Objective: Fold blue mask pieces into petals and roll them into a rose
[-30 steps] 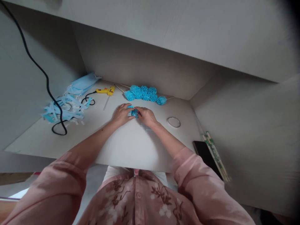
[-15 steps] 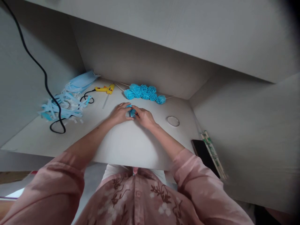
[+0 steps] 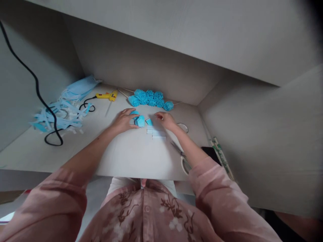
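Note:
My left hand (image 3: pixel 123 121) curves round several cut blue fabric pieces (image 3: pixel 140 121), with its thumb and fingers on their left edges. A small separate blue piece (image 3: pixel 149 122) lies between my two hands. My right hand (image 3: pixel 166 120) is just right of that piece, fingers curled and tips together; whether anything is in them is too blurred to make out. Pale blue-white strips (image 3: pixel 158 137) lie below my right hand. Scissors with white handles (image 3: pixel 185 164) rest by my right forearm, partly covered by it.
Blue fabric roses (image 3: pixel 148 98) on sticks lie along the back wall. A yellow glue gun (image 3: pixel 107 96), a pile of cut strips (image 3: pixel 55 116) and blue face masks (image 3: pixel 80 88) are at left. A ring (image 3: pixel 183 127), a dark phone (image 3: pixel 210 153) and wrapped sticks (image 3: pixel 222 158) are at right.
My right hand has drawn away rightward from my left hand. Scissors, pale strips and a separate blue piece now show on the table. The view has shifted slightly.

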Demonstrator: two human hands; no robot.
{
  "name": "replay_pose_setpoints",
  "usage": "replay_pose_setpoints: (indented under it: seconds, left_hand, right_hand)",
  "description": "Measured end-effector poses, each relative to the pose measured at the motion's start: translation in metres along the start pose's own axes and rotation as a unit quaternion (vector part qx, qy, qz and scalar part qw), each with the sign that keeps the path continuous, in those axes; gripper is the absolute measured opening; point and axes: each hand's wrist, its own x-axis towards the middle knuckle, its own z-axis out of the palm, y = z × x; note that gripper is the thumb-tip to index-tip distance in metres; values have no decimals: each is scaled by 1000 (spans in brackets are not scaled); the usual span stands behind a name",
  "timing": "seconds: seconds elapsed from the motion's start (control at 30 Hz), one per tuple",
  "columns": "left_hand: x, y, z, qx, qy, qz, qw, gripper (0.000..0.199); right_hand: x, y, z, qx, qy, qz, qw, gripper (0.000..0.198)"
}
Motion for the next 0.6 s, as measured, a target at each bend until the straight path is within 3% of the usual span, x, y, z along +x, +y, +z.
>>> replay_pose_setpoints:
  seconds: [0.23,0.43,0.6]
  left_hand:
    - [-1,2,-3,-1,-1,11,1000,56]
    - [-3,5,1,4,4,4,1000,47]
    - [-3,3,5,-12,10,10,1000,44]
  right_hand:
    - [4,-12,17,-50,-54,30,997,28]
    - [15,-6,26,6,-24,43,999,14]
    - [20,-4,11,81,-9,6,997,17]
